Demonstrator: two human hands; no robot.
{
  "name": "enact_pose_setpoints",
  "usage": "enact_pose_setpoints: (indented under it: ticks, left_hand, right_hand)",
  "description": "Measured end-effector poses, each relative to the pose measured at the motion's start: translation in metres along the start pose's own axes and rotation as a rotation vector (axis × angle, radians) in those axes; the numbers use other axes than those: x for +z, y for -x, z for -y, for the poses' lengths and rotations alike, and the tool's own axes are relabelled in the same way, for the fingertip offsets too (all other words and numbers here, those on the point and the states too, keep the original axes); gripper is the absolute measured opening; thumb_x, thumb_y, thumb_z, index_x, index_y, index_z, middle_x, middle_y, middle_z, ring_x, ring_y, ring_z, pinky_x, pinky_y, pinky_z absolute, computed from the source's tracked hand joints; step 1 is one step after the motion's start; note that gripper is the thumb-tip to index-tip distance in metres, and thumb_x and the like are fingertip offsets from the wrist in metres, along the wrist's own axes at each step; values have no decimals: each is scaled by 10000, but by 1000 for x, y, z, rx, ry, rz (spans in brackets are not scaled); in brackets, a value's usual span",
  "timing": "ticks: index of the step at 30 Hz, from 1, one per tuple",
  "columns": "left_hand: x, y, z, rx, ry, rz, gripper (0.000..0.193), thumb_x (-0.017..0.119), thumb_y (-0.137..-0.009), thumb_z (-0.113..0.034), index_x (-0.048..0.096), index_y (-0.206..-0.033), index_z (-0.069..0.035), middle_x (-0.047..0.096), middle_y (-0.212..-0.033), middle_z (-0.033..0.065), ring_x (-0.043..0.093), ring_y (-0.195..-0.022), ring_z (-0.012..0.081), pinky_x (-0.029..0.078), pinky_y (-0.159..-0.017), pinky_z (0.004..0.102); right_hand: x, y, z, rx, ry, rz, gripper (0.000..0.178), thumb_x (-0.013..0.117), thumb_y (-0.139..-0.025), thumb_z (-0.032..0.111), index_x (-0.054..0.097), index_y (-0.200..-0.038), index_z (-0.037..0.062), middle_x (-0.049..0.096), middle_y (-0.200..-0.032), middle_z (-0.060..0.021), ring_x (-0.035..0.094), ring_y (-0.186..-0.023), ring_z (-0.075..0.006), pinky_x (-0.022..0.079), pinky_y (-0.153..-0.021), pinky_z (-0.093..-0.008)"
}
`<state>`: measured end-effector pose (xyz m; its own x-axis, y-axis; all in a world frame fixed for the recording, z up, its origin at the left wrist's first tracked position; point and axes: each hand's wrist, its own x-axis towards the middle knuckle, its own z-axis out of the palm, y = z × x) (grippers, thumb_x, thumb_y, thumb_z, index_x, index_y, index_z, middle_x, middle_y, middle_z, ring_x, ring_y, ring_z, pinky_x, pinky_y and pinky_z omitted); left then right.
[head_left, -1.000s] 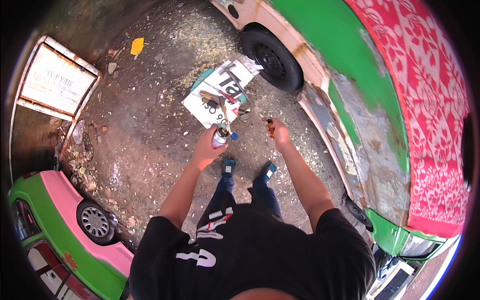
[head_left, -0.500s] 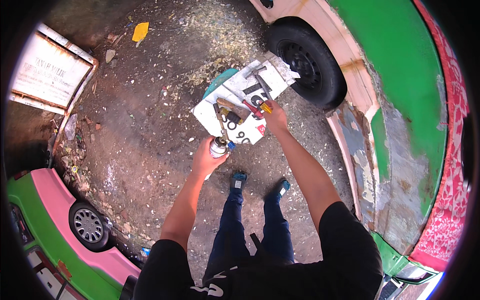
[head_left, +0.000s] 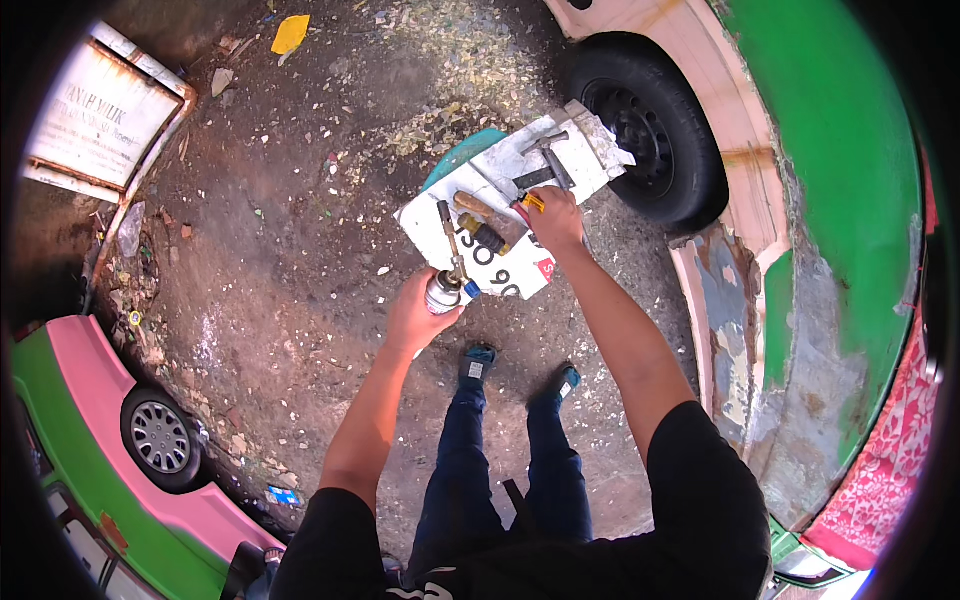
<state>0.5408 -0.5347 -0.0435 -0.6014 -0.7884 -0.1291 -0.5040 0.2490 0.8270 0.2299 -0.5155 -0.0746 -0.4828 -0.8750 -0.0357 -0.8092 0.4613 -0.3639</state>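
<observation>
1 silver cylindrical metal canister [head_left: 443, 292] with a metal burner tube [head_left: 452, 241] is sitting before me in the wrapped grip of my left hand [head_left: 408, 312]; my right hand [head_left: 557, 215], closed, is clasping a small yellow object [head_left: 534, 203] over a white, black-lettered board [head_left: 522, 256].

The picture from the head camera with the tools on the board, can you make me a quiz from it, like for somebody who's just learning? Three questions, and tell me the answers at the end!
1. True or false: the hammer lies on the white board.

2. What does the left hand hold?
A) a paintbrush
B) a gas torch
C) a water bottle

3. Fill in the missing word: the knob on the side of the gas torch is coloured ____.

Key: 1. True. 2. B. 3. Blue.
</observation>
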Motion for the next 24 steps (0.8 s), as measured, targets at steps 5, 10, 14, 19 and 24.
enact_pose_setpoints:
  ticks: [5,10,14,19,24]
  left_hand:
    - [0,3,0,-5,-13,-19,701,878,-694,-257,536,-1279,-78,645,-1145,138,633,-1075,341,514,-893,434]
    - [3,6,7,-12,20,-18,710,881,-695,-264,538,-1287,-70,645,-1149,146,634,-1077,343,513,-896,430]
    - [-5,8,13,-41,2,2,702,884,-691,-268,546,-1267,-51,647,-1137,158,635,-1069,351,512,-896,433]
    - [-3,7,17,1,8,-17,692,882,-696,-272,552,-1258,-41,648,-1129,162,635,-1067,356,510,-892,433]
    - [-8,10,7,8,5,-4,700,883,-695,-262,546,-1271,-49,648,-1125,160,632,-1066,357,504,-899,435]
  right_hand:
    - [5,-3,29,-132,-73,97,273,676,-878,227,701,-1111,85,698,-1070,-108,636,-1042,-303,514,-931,-419]
    - [25,-14,51,-145,-91,183,323,672,-882,289,693,-1145,103,697,-1129,-110,677,-1033,-306,554,-880,-424]
    - [25,-22,72,-152,26,400,362,640,-905,285,646,-1226,117,686,-1145,-139,675,-1047,-326,562,-865,-455]
    - [29,-28,65,-112,57,358,269,573,-938,246,632,-1148,90,674,-1098,-151,684,-1011,-324,562,-857,-456]
    - [-4,-25,60,-25,-119,261,352,598,-922,257,607,-1233,92,653,-1111,-136,658,-1057,-334,541,-893,-472]
